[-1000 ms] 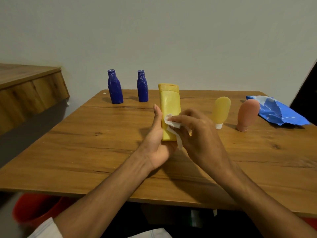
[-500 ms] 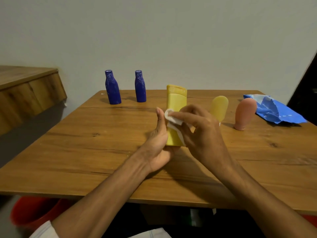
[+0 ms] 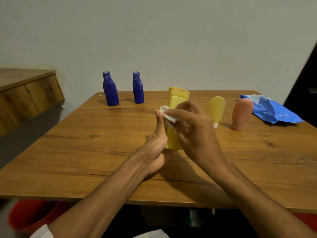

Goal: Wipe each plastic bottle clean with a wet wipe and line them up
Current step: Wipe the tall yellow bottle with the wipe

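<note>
Your right-hand fingers (image 3: 178, 112) are pinching the wet wipe (image 3: 169, 116) and pressing it against the upper left edge of the yellow bottle (image 3: 176, 100). Your left hand (image 3: 157, 148) is gripping that bottle low down, with the thumb lying straight up its left side and the other fingers hidden behind it. You are working over the middle of the wooden table (image 3: 103, 152), and the bottle appears to be held just clear of the top. At the far right the blue wipe packet (image 3: 271, 110) is lying crumpled. The two blue bottles (image 3: 110, 90) are standing side by side at the far left edge, presumably the start of the line. The pink tube (image 3: 241, 114) and the pale yellow tube (image 3: 216, 107) are standing cap-down to the right, probably awaiting their turn. Over the last second the wipe has been travelling from the mid-body up towards the shoulder, and the bottle is now leaning with its cap to the right. Judging from this, you are finishing one face of the third item. The cap and the rear face are probably still needing a pass before you are setting it beside the blue pair.
</note>
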`<state>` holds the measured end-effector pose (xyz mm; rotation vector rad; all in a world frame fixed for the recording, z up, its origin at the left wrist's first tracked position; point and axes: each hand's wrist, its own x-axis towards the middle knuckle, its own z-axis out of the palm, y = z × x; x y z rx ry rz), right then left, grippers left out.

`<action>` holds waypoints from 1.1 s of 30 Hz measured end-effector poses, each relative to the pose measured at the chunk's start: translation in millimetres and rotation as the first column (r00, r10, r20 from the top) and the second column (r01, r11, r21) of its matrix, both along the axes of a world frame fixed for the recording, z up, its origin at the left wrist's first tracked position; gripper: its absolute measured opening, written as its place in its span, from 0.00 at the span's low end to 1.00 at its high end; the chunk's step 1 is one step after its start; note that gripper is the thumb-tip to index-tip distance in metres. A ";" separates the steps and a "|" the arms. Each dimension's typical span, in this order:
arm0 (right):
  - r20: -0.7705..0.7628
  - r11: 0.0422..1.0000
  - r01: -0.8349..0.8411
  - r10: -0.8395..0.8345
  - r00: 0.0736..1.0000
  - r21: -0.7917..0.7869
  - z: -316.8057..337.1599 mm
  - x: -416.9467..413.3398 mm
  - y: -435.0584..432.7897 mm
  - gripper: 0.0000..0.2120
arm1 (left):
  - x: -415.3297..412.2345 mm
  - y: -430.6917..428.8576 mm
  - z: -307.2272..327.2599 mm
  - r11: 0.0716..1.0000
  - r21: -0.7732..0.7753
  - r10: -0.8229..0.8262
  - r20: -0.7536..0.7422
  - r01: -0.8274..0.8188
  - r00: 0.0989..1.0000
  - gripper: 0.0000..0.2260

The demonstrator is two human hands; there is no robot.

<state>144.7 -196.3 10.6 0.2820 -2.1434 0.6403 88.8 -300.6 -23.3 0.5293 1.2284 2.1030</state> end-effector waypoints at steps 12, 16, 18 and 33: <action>0.041 0.999 -0.040 0.040 0.998 0.008 0.6 3.3 17.7 0.12 | -2.2 1.2 5.3 0.993 0.079 0.080 0.149 -0.093 0.986 0.36; -0.020 0.997 0.030 -0.032 0.999 -0.077 1.6 0.5 19.9 0.12 | 0.7 0.9 8.2 0.991 0.070 0.097 0.170 -0.111 0.981 0.35; 0.037 0.999 0.017 -0.016 0.999 -0.040 -4.4 2.2 17.2 0.12 | -1.3 0.4 8.9 0.989 0.079 0.108 0.198 -0.126 0.974 0.36; 0.147 0.995 -0.101 0.102 0.984 -0.013 -10.0 3.1 16.8 0.11 | -8.2 0.1 8.5 0.981 0.085 0.144 0.267 -0.172 0.953 0.34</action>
